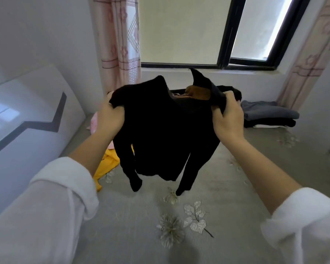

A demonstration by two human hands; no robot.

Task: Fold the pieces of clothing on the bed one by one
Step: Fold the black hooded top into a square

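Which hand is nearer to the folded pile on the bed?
Right. The right hand, gripping the black top, is just left of the pile; the left hand is much farther left.

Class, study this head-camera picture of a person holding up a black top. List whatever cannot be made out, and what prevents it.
1. Head view: brown item behind the black long-sleeved top, mostly covered by it; kind unclear.
2. Head view: yellow cloth garment and pink cloth, partly hidden by the left hand and the top.
3. Head view: right hand, ends of its fingers tucked under fabric.
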